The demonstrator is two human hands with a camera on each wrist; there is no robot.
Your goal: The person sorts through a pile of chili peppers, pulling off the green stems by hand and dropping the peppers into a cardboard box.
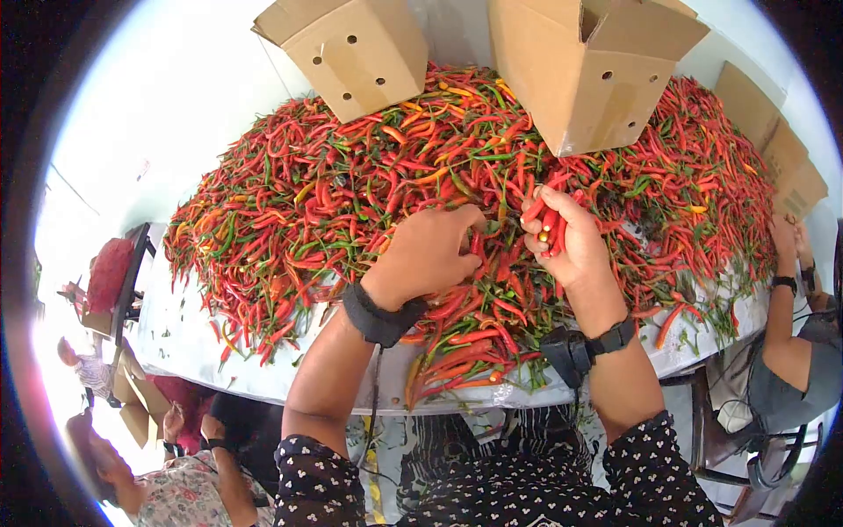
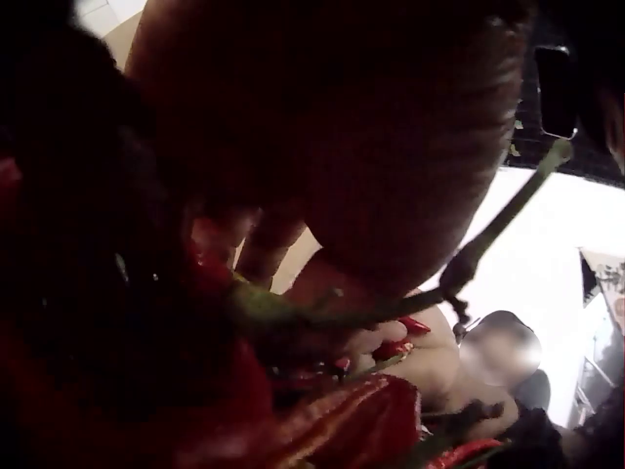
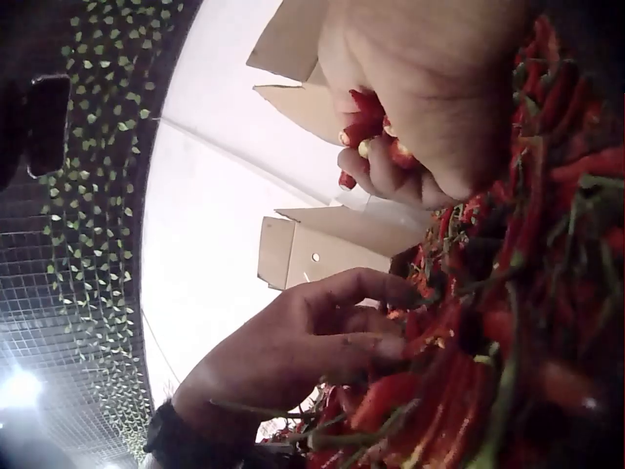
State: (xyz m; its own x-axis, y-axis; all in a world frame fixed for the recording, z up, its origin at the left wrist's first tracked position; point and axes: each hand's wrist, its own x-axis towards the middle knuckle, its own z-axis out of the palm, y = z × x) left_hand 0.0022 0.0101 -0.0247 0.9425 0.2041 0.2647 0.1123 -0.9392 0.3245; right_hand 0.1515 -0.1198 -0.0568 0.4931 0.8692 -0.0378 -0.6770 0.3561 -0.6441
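Observation:
A large heap of red chilies [image 1: 351, 202], mixed with green and orange ones, covers the table. My left hand [image 1: 428, 255] reaches into the heap, fingers bent and thumb apart; the right wrist view shows this hand [image 3: 283, 352] with its fingertips among chilies. Just to the right, my right hand [image 1: 575, 246] grips several red chilies [image 1: 550, 225] in its curled fingers, their cut-looking ends facing out. These held chilies [image 3: 366, 132] also show in the right wrist view. The left wrist view is dark, with a green stem [image 2: 498, 225] close to the lens.
Two cardboard boxes [image 1: 360, 66] [image 1: 606, 88] stand at the back of the heap. White table surface [image 1: 263, 373] shows along the near edge. One person [image 1: 167, 483] sits at the lower left; another person's arm [image 1: 781, 299] reaches in at the right. Flattened cardboard [image 1: 790, 171] lies at the right.

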